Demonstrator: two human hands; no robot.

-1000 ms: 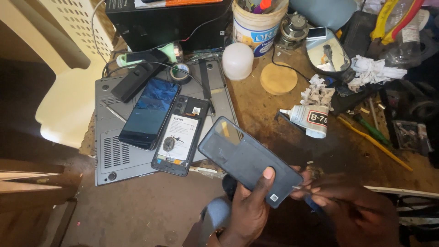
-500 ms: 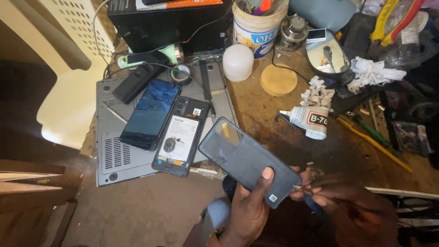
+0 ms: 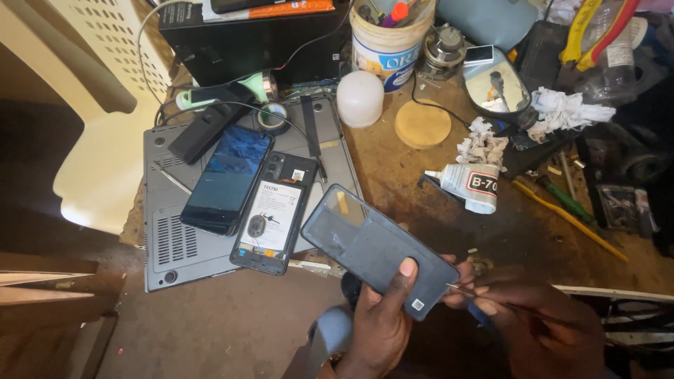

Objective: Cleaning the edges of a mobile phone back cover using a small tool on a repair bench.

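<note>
Left hand [image 3: 379, 326] fingers around dark back cover [image 3: 379, 247]; right hand [image 3: 523, 312] pinching, apparently, a thin tool [image 3: 472, 290] (blurred).

Workbench [image 3: 421, 210]: brown, worn and stained top, cluttered toward the far edge and right side. Plastic chair [image 3: 91, 105]: cream, perforated back, standing off the bench's left edge. Floor [image 3: 28, 154]: dark, in shadow beyond the chair. Wooden slats [image 3: 42, 281]: pale, at the near left corner. Light: soft daylight from above.
</note>
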